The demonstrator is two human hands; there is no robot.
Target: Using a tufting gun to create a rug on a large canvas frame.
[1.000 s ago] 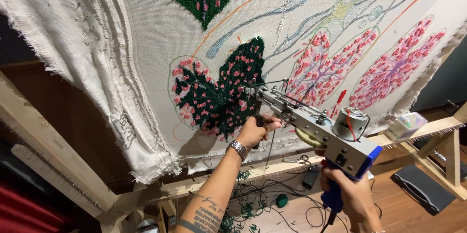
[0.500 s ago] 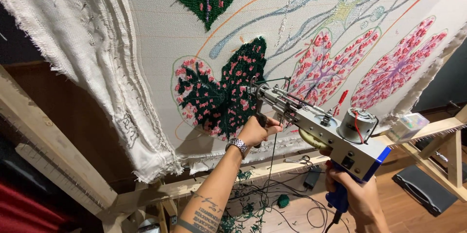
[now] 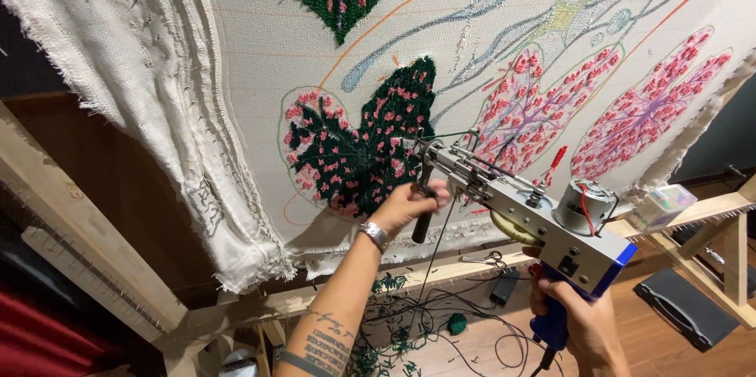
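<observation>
the left hand (image 3: 405,205), forearm raised, is wrapped around the black front handle of the one grey metal tufting gun (image 3: 526,215); the right hand (image 3: 584,322) is closed on its blue rear grip, lower right. the gun's needle tip meets the white stretched backing cloth (image 3: 260,54) just above the left hand, at the dark green and pink tufted leaf (image 3: 362,148); two pink outlined leaves lie to the right.

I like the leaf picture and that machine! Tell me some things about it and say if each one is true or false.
1. The left hand grips the black front handle of the tufting gun. True.
2. The right hand holds a red handle. False: the rear handle is blue.
3. The gun's tip is at the dark green leaf with pink spots on the stretched cloth. True.
4. The left wrist is bare. False: it wears a silver bracelet.
5. Green yarn scraps lie on the floor below the wooden frame. True.
</observation>
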